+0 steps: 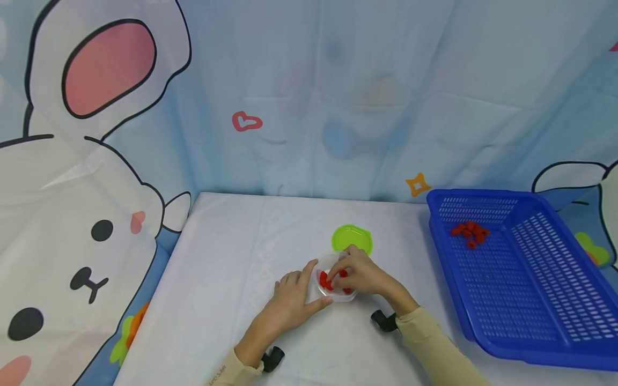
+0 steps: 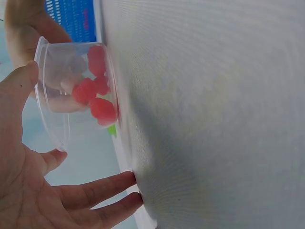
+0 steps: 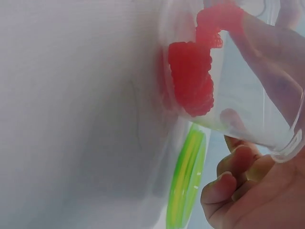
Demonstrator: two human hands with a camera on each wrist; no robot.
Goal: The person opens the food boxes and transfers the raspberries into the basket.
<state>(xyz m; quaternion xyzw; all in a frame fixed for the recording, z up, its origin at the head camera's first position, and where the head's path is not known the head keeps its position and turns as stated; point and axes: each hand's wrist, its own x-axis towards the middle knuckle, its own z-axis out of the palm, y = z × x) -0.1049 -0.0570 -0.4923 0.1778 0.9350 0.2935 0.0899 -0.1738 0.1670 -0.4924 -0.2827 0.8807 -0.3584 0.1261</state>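
Observation:
A clear plastic cup [image 1: 344, 296] with several red raspberries [image 2: 103, 110] in it stands on the white table. My left hand [image 1: 288, 305] holds the cup by its rim, thumb on one side and forefinger on the other; its other fingertips reach down to the cloth in the left wrist view. My right hand [image 1: 359, 272] reaches into the cup from above. Its thumb and finger pinch a raspberry [image 2: 85, 90] lifted a little over the others, seen through the cup wall. The remaining right fingers curl outside the rim in the right wrist view.
A bright green lid [image 1: 351, 239] lies flat just behind the cup. At the right stands a large blue basket [image 1: 449, 300] with a small heap of raspberries [image 1: 470, 234] in its far left corner. A printed blue curtain [image 1: 309, 134] hangs behind the table.

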